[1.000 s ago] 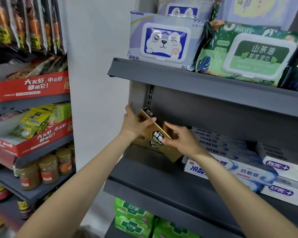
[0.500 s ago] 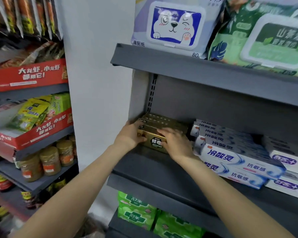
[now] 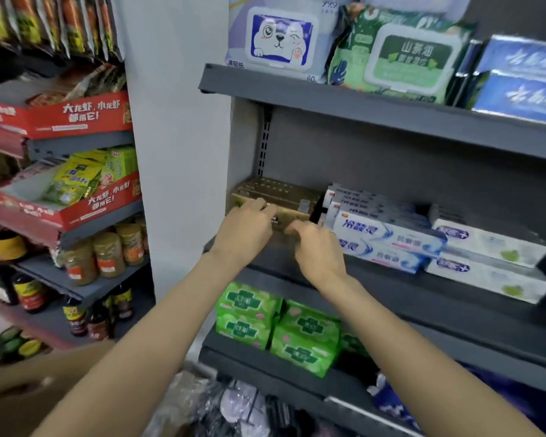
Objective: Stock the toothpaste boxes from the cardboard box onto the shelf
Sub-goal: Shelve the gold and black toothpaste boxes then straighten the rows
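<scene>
At frame centre, the left hand (image 3: 245, 230) and right hand (image 3: 317, 249), fingers curled, touch the gold toothpaste boxes (image 3: 276, 197) on the shelf (image 3: 454, 307); whether they grip is unclear.

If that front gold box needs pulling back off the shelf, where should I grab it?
Take the gold box by its long front edge, coming from the open aisle side. It lies flat at the stack's front, with the shelf's side wall left, white boxes right and more gold boxes behind, so only the front is free.
</scene>
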`<state>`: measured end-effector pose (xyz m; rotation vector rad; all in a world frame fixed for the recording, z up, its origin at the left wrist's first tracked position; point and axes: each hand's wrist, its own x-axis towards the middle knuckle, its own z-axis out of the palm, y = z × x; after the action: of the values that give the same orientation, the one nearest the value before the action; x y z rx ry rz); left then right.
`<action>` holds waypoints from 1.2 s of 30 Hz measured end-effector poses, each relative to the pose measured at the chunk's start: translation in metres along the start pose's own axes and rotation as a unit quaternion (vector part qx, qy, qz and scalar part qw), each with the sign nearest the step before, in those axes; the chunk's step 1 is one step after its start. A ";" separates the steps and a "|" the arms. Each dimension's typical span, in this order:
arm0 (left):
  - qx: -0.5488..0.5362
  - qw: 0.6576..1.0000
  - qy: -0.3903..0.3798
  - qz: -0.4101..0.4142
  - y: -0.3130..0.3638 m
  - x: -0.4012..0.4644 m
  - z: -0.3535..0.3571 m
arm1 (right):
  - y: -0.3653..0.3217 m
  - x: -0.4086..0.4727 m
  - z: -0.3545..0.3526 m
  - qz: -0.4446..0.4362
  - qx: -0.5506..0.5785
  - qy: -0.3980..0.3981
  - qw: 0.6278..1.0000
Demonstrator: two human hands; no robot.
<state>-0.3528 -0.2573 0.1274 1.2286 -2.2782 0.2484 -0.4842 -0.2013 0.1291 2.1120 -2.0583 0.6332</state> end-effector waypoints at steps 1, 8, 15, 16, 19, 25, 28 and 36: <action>-0.020 1.000 0.005 -0.012 0.006 -0.016 -0.003 | -0.003 -0.017 -0.002 0.005 0.010 -0.004 1.000; -0.046 0.994 -0.011 -0.095 0.034 -0.161 -0.028 | -0.048 -0.138 0.009 0.000 0.136 -0.060 0.989; -0.061 0.966 -0.089 -0.235 0.006 -0.301 -0.048 | -0.127 -0.223 0.060 -0.027 0.207 -0.187 0.960; -0.065 0.958 -0.102 -0.260 -0.003 -0.317 -0.050 | -0.141 -0.230 0.069 -0.030 0.216 -0.204 0.954; -0.056 0.933 -0.146 -0.324 -0.039 -0.358 -0.054 | -0.183 -0.248 0.097 -0.038 0.220 -0.246 0.943; -0.082 0.897 -0.249 -0.356 -0.134 -0.407 -0.026 | -0.254 -0.249 0.158 0.013 0.210 -0.298 0.931; -0.113 0.883 -0.332 -0.312 -0.183 -0.418 0.004 | -0.271 -0.242 0.199 0.088 0.176 -0.336 0.921; -0.135 0.807 -0.504 -0.274 -0.238 -0.428 0.078 | -0.283 -0.222 0.278 0.249 0.134 -0.386 0.878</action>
<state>0.0024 -0.1155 -0.1882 2.0804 -2.4047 -1.1710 -0.1460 -0.0811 -0.1502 2.2047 -3.1730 0.0853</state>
